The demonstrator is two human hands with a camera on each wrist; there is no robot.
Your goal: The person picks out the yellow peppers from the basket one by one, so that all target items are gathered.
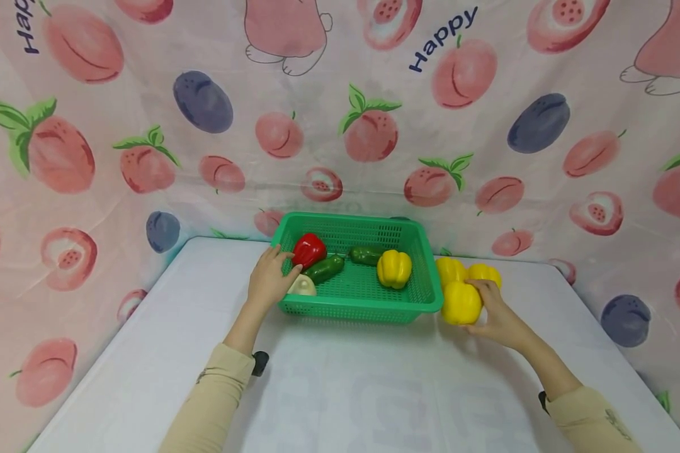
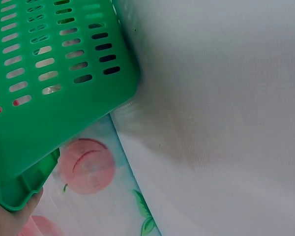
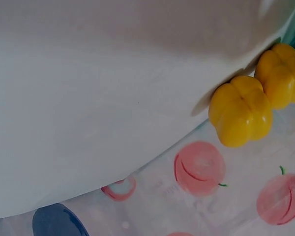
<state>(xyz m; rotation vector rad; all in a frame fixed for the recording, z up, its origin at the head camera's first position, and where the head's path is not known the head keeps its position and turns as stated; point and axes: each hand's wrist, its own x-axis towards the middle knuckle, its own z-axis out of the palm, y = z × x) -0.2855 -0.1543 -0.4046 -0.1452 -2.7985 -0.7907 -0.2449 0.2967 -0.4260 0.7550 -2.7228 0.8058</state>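
Observation:
My right hand grips a yellow bell pepper just off the right end of a green plastic basket. Two more yellow bell peppers, one beside the basket and one farther right, lie behind the held one; both show in the right wrist view, the outer one nearer the middle. At the basket's left end, my left hand holds the rim. Inside are a red bell pepper, two cucumbers, a yellow bell pepper and a pale garlic-like bulb.
A white-covered table carries everything. Fruit-printed cloth hangs behind it and along both sides. The basket stands near the table's back edge, its slotted wall filling the upper left of the left wrist view.

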